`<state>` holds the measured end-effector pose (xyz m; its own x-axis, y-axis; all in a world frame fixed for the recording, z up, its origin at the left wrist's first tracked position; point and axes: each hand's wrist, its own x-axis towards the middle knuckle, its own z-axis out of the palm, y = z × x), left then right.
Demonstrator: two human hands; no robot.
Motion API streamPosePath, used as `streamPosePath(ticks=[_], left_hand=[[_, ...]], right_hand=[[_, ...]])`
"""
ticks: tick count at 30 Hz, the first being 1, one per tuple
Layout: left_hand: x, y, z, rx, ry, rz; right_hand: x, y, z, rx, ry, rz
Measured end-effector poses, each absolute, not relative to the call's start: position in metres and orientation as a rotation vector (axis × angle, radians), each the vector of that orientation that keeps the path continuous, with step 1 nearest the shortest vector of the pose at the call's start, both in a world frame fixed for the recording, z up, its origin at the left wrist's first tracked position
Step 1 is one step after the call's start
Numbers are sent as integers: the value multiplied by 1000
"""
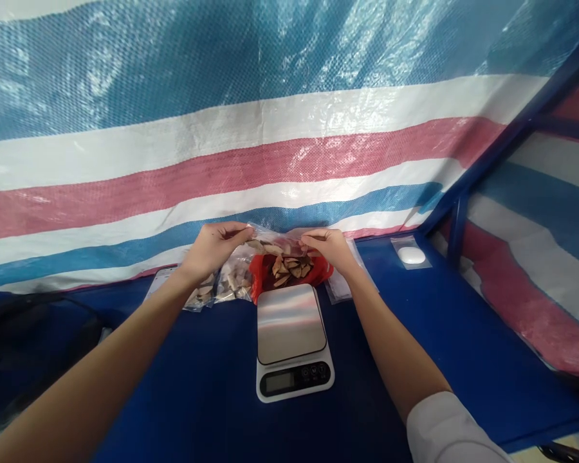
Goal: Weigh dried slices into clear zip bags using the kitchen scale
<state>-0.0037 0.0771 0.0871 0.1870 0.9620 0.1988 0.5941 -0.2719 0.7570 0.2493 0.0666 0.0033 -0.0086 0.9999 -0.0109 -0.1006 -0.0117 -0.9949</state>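
Note:
Between my two hands a clear plastic bag (276,241) is stretched by its top edge, with pale brown dried slices inside. My left hand (217,245) pinches the bag's left corner; my right hand (329,245) pinches the right one. Just beneath it lies an open red plastic bag (257,273) with loose dried brown slices (292,269) in it. In front of the red bag stands a kitchen scale (293,331) with a bare metal plate and a dark display. Two filled clear bags (234,280) lie left of the red bag, partly behind my left forearm.
The blue table (434,321) carries a white rounded case on a small clear bag (411,254) at right. Flat clear packets (338,287) lie by my right wrist. A dark bag (33,347) sits at left. Striped sheeting (251,154) and a blue frame bar (482,157) bound the back.

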Motion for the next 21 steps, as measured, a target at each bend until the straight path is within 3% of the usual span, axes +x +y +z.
streamPosePath(ticks=[9,21], left_hand=[[12,83,101,2035,1425,880],[-4,80,79,2047,1444,841]], right_hand=[[241,67,-3,-1244,-1275,1246],[245,68,-10,-1304,-1385,1138]])
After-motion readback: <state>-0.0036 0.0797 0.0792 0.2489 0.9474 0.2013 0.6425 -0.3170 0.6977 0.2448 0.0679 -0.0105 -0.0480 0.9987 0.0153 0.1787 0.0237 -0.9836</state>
